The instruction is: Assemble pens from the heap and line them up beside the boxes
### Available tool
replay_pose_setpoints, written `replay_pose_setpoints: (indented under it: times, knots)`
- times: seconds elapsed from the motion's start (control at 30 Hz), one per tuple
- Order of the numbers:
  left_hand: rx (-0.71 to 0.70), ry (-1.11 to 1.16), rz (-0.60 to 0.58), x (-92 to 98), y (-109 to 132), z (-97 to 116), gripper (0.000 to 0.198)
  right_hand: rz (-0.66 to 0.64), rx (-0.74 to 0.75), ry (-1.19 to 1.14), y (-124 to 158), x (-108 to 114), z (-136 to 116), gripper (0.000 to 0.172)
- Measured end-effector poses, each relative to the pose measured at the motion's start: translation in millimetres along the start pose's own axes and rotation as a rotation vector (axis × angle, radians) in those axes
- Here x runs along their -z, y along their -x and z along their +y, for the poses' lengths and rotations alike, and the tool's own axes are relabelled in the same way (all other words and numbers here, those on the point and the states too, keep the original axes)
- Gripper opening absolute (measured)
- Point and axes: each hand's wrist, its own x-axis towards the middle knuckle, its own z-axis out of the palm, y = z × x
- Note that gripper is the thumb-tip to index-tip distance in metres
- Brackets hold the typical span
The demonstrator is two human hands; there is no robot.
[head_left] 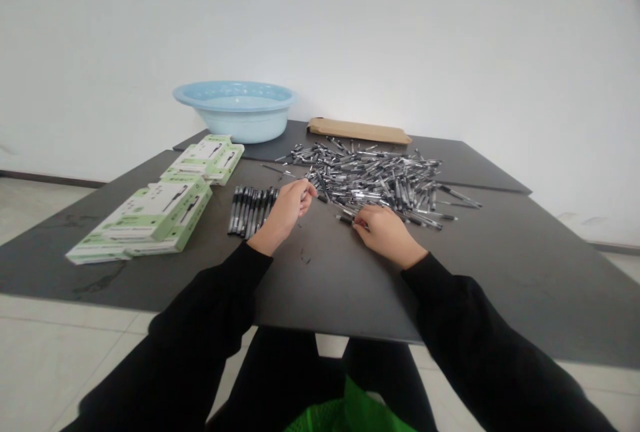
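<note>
My left hand hovers just right of a neat row of pens, its fingers curled in a pinch. What lies inside that pinch is hidden. At the near edge of a large loose heap of clear-barrelled pens with black caps and grips, my right hand is closed on a pen. The black end of this pen sticks out to the left of the fingertips. Both hands are low over the dark table, apart from each other.
Green and white pen boxes lie stacked in two groups on the left. Behind them stands a light blue basin. A flat brown cardboard piece lies at the back, near the white wall. Small dark bits are on the table.
</note>
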Motion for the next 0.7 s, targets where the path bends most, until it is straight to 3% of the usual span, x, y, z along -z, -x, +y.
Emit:
replay_pose_setpoints:
  times: [0.4, 0.7]
  knots:
    - [-0.032, -0.063, -0.004, 4.1, -9, -11, 0.027, -0.014, -0.028, 0.010, 2, 0, -4, 0.018]
    - [-0.141, -0.215, -0.048, 2.7, -7, -17, 0.029, 0.164, -0.091, -0.077, 8, 14, 0, 0.022]
